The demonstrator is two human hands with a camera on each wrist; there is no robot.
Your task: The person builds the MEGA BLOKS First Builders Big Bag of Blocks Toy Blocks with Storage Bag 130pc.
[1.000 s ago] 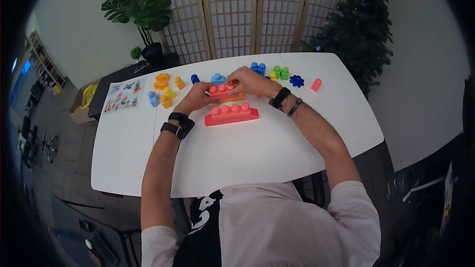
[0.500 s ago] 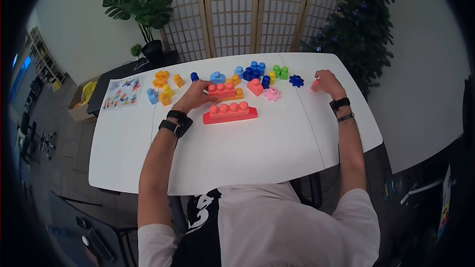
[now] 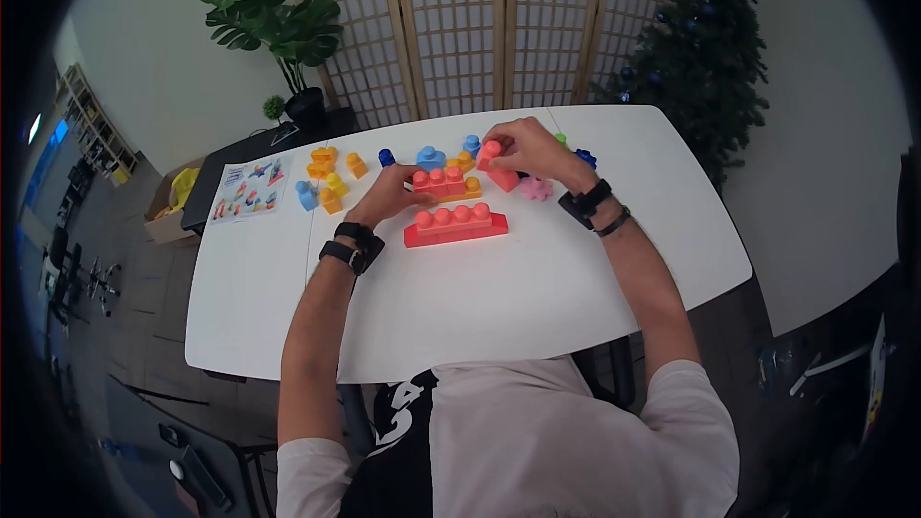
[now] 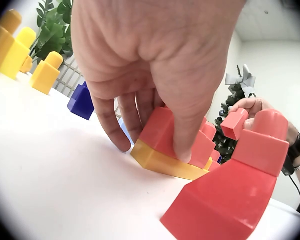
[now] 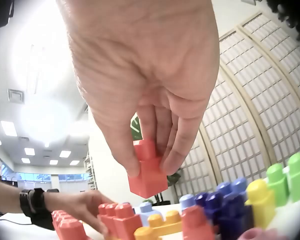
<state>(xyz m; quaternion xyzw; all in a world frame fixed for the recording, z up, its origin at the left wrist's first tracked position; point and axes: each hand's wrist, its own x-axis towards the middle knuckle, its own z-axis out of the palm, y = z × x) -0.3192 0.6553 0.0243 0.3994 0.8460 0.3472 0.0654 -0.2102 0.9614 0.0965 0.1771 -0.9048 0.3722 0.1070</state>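
My left hand (image 3: 387, 197) grips a row of red studded bricks (image 3: 438, 182) seated on a longer orange brick (image 4: 167, 166), thumb on the near side and fingers behind. My right hand (image 3: 539, 150) pinches a small one-stud red brick (image 5: 149, 176) between thumb and fingertips, raised above the table to the right of that stack. In front of the stack lies a long red piece (image 3: 456, 229) with sloped ends and a row of studs on top. Just beneath the right hand are a sloped red brick (image 3: 503, 180) and a pink gear (image 3: 536, 190).
Orange and yellow bricks (image 3: 331, 200) with a light blue brick (image 3: 306, 196) stand at the left, near a printed picture sheet (image 3: 251, 187). Along the back are dark blue bricks (image 5: 232, 212), green bricks (image 5: 295, 180) and a yellow brick (image 5: 260, 205). A blue gear (image 3: 586, 159) lies farther right.
My right hand left the red row, reached to the far right of the table, took the small red brick and brought it back beside the stack. The left hand stays on the stack.
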